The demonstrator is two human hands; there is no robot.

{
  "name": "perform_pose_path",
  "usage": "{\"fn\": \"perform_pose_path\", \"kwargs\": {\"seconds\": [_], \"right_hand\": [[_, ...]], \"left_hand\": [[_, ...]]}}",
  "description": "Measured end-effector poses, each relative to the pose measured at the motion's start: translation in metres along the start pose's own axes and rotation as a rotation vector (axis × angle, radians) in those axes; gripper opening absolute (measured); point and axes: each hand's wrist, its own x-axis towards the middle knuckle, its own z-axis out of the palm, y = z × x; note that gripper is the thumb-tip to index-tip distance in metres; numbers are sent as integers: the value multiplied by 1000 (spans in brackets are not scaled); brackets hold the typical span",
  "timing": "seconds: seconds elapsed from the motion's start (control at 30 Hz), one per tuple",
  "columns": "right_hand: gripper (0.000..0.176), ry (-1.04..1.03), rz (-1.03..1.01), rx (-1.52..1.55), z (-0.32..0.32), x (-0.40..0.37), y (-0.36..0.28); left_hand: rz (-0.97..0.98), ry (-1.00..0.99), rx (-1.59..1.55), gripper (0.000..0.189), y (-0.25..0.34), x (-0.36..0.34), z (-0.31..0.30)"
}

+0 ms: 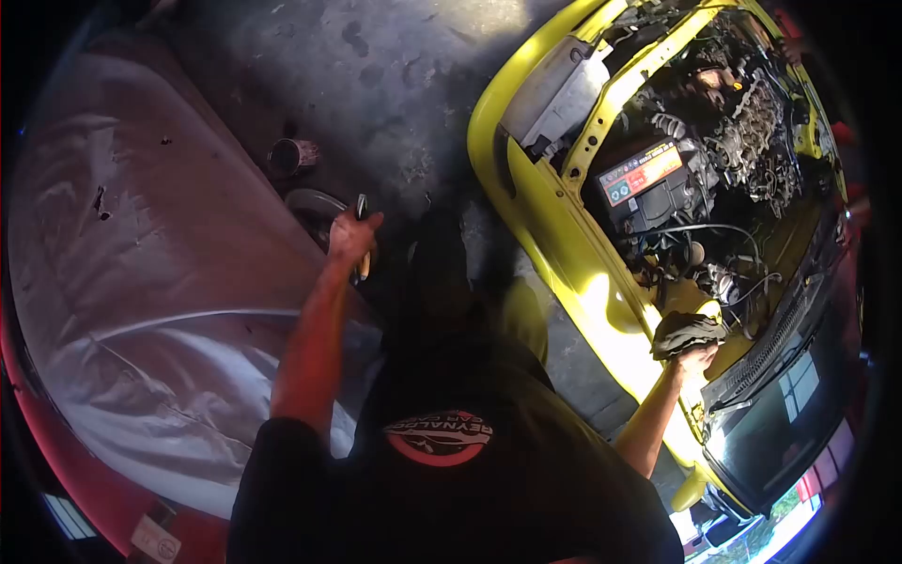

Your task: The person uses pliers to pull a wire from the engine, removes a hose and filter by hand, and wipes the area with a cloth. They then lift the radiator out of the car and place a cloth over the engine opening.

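Observation:
My left hand (352,235) is closed around a hand tool (362,209) with a dark head and a yellowish handle, held out over the dark floor beside a grey covered car (141,282). My right hand (693,355) grips a dark crumpled rag (686,331) and rests it on the yellow car's fender edge (601,310), next to the open engine bay (723,141). A black battery (648,183) with an orange label sits inside the bay. My black shirt fills the bottom of the head view.
A small metal can (289,154) stands on the stained concrete floor (376,75) between the two cars. A round dark pan or disc (315,205) lies near it. The yellow car's windshield (780,414) is at the lower right.

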Motion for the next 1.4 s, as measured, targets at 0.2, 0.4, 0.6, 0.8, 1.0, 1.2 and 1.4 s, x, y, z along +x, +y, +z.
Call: {"fn": "perform_pose_path", "kwargs": {"seconds": [0.2,0.4,0.6,0.8,1.0,1.2,1.4], "right_hand": [[39,-483,143,48,248,-68,30],[44,-835,-111,-612,455,-91,48],[57,-935,-537,-1440,485,-49,163],[57,-883,-723,-1324,453,15,206],[53,-937,-748,-1386,424,16,215],[50,-998,-739,-1476,411,15,237],[46,-1013,-712,-1499,410,12,243]], "left_hand": [[-94,53,-555,18,-86,11,14],[-161,141,-559,22,-134,-44,77],[-373,113,-348,34,-241,-19,172],[-455,-18,-40,40,-294,91,272],[-432,-260,165,39,-359,280,364],[-279,-75,469,34,-387,410,412],[-261,-33,536,30,-417,449,448]]}}
